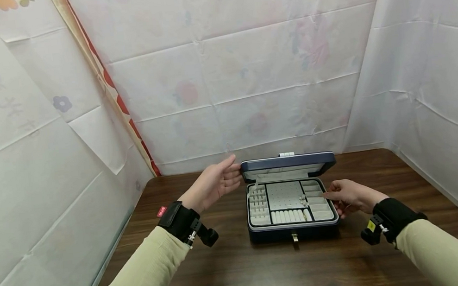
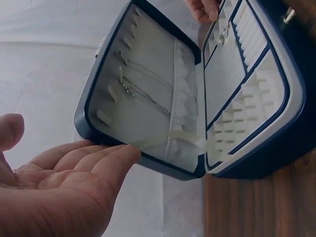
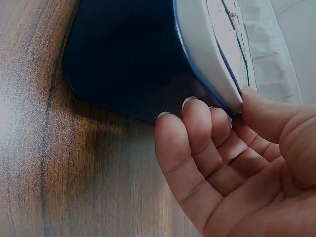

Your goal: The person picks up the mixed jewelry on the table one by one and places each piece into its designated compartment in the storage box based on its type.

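Observation:
A dark blue jewelry box (image 1: 272, 236) stands on the table with its lid (image 1: 287, 161) raised. My left hand (image 1: 212, 184) is at the lid's left edge, fingers straight and touching its outside, palm up in the left wrist view. With my right hand (image 1: 352, 195) I hold the box's right side, the thumb over the pale rim and the fingers curled against the outer wall. Silvery necklaces (image 2: 129, 91) hang inside the lid. Small shiny jewelry pieces (image 1: 303, 199) sit on the pale panel (image 1: 280, 196) between the compartments.
The brown wooden table (image 1: 226, 274) reaches back to a white cloth wall (image 1: 247, 80), with more cloth at both sides. A metal clasp (image 1: 295, 237) sits on the box's front. A pale ribbon (image 2: 173, 136) joins lid and base at the left.

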### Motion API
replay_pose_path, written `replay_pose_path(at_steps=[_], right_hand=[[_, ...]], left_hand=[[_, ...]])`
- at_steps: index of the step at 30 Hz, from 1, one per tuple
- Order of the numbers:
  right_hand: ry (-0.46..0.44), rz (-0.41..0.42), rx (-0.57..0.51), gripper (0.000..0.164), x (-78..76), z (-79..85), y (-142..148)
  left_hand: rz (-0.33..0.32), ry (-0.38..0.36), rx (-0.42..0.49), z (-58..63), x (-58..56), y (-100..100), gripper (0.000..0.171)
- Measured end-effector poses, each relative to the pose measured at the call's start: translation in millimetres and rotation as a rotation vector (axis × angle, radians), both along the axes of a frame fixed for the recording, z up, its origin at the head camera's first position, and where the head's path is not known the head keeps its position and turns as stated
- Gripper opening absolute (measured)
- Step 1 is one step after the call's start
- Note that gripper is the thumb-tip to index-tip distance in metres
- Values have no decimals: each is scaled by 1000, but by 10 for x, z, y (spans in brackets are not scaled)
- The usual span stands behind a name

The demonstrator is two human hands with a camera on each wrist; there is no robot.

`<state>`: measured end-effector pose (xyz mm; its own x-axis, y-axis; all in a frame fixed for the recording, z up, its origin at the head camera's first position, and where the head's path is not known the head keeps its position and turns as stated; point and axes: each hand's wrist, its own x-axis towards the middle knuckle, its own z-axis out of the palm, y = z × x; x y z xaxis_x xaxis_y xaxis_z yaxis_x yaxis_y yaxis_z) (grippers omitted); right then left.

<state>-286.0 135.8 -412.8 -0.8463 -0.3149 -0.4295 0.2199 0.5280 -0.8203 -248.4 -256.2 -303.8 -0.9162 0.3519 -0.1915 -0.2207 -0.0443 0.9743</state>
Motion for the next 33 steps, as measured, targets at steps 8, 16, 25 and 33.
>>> replay_pose_path(at_steps=[8,16,25,33], right_hand=[[-3,-8,-39,24,14,-13,8],[9,0,-60,24,9,-33,42],[-32,101,-180,25,-52,-110,189],[-63,94,-206,31,-80,-133,234]], left_hand=[[9,-21,77,-112,137,0,70],[12,-34,147,-240,249,3,65],[34,-28,209,-341,331,10,58],[17,-46,266,-390,360,-6,60]])
